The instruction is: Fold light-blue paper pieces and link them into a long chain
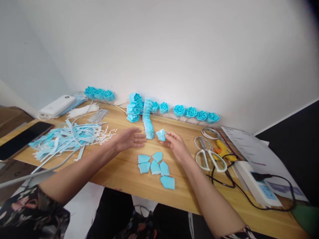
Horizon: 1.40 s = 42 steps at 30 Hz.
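Between the thumb and fingers of my right hand (pixel 176 144) is a small blue petal piece (pixel 160 134), held just above the table. My left hand (pixel 131 138) is open, fingers stretched toward the near end of an overlapping row of blue petals (pixel 148 122). It appears to hold nothing; whether it touches the row I cannot tell. Below both hands, several flat blue cut pieces (pixel 155 167) lie in a loose group on the wooden table (pixel 119 176). Behind the row, a cluster of blue flowers (pixel 134 108) rests near the wall.
White-handled scissors (pixel 208 156), a yellow glue gun (pixel 221 151) and a power strip (pixel 259 184) with black cable lie at right. Blue and white scraps (pixel 66 136), a phone (pixel 25 139) and a white power bank (pixel 58 106) lie left. More blue flowers (pixel 191 112) line the wall.
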### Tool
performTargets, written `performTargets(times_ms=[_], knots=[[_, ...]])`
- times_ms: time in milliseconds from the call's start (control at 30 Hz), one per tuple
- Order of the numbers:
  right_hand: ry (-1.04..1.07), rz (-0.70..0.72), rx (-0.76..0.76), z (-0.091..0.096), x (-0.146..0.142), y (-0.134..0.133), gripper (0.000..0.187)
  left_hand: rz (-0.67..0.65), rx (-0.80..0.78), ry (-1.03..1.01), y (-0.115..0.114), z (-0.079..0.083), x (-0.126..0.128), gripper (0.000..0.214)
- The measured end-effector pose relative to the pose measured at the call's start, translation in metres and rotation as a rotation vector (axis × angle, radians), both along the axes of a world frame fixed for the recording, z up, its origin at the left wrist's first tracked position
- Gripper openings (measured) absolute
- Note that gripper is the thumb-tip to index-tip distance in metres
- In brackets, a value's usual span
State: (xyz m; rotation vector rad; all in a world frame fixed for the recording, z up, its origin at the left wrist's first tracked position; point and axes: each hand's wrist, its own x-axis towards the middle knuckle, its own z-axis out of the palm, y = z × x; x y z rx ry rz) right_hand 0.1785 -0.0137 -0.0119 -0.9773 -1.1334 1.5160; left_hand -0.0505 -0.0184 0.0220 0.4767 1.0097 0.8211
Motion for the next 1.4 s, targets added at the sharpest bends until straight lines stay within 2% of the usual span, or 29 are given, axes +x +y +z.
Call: performTargets(times_ms=[267, 433, 600, 733, 833, 967, 1067, 1133, 1233, 1400], knots=[[0.183, 0.05, -0.135, -0.006, -0.005, 0.007, 0.013, -0.007, -0.066, -0.067, 0.013, -0.012, 0.005, 0.022], [0.163, 0.045, -0.166, -0.003, -0.008, 0.011, 0.013, -0.064, -0.05, -0.03, 0.028, -0.021, 0.014, 0.023], [0.102, 0.025, -0.147, -0.002, -0.01, 0.012, 0.015, -0.188, 0.064, 0.146, 0.047, -0.035, 0.026, 0.032], [0.054, 0.046, -0.133, 0.0, -0.009, 0.012, 0.019, -0.251, 0.21, 0.269, 0.057, -0.043, 0.03, 0.024], [-0.056, 0.058, -0.071, 0.009, -0.003, 0.012, 0.022, -0.206, 0.278, 0.288, 0.058, -0.043, 0.03, 0.018], [-0.372, 0.083, 0.193, 0.022, 0.007, 0.017, 0.022, -0.124, 0.363, 0.283, 0.054, -0.041, 0.025, 0.017], [-0.596, 0.137, 0.38, 0.023, 0.007, 0.024, 0.018, -0.129, 0.402, 0.22, 0.051, -0.041, 0.021, 0.023], [-0.692, 0.144, 0.454, 0.019, 0.002, 0.027, 0.017, -0.144, 0.416, 0.173, 0.051, -0.042, 0.019, 0.028], [-0.697, 0.12, 0.466, 0.009, -0.012, 0.024, 0.016, -0.154, 0.418, 0.132, 0.051, -0.044, 0.016, 0.033], [-0.602, 0.029, 0.358, -0.005, -0.03, 0.013, 0.015, -0.115, 0.408, 0.07, 0.049, -0.044, 0.015, 0.031]])
